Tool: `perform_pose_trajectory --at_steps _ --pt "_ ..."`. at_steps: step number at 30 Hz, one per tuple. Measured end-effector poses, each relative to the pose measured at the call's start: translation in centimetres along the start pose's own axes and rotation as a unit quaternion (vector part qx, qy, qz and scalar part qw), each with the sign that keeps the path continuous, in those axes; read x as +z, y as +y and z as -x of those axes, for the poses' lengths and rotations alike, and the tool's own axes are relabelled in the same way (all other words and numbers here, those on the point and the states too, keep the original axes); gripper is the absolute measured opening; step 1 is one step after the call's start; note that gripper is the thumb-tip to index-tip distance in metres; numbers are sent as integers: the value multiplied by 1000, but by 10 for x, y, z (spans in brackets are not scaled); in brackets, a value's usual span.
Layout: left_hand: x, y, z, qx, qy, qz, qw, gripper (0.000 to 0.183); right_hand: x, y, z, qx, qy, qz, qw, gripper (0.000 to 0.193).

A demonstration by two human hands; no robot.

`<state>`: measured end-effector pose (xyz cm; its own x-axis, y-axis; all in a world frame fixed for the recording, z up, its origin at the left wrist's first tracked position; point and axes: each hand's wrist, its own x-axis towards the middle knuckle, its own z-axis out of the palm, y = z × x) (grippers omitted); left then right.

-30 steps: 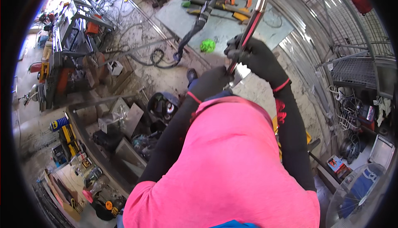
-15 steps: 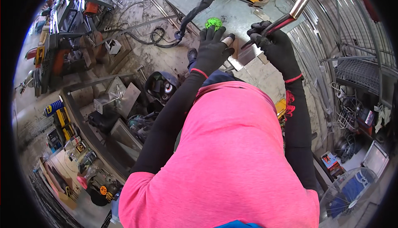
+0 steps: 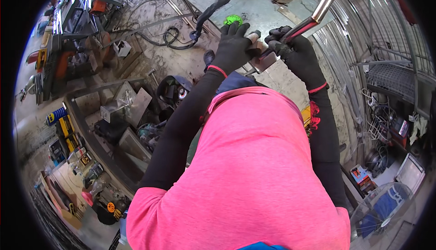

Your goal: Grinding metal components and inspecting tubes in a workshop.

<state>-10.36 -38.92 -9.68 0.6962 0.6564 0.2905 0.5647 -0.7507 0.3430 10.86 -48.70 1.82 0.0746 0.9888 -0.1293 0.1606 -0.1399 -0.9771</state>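
the right hand (image 3: 300,54) is wrapping its fingers around a polished metal tube (image 3: 320,12), whose bright end is projecting beyond them; the left hand (image 3: 233,49) is pointing its fingers forward, any contact unclear. steady handling is probably depending on firm right fingers.

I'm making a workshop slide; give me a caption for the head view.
Gloved right hand gripping a shiny metal piece, gloved left hand near a green disc.
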Motion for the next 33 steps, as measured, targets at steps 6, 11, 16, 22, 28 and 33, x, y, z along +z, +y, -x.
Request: perform_pose_trajectory --at_steps 6,11,16,22,28,33 --pt "1 -2 -2 37 -9 -17 999 37 4 -2 1 -36 -18 30 999 34" --pt "2 -13 -7 80 -34 11 996 27 10 -6 3 -36 -16 32 999 34" --pt "6 -20 -10 119 -30 6 992 24 18 -4 7 -24 -35 32 999 34" --pt "1 -27 -13 146 -59 -10 987 33 29 -10 11 13 -46 31 998 33" --pt "-18 -24 -15 51 45 39 997 25 34 3 4 -39 -32 47 998 36" --pt "-21 -15 46 -250 13 183 951 29 36 12 4 -23 -47 16 998 38"
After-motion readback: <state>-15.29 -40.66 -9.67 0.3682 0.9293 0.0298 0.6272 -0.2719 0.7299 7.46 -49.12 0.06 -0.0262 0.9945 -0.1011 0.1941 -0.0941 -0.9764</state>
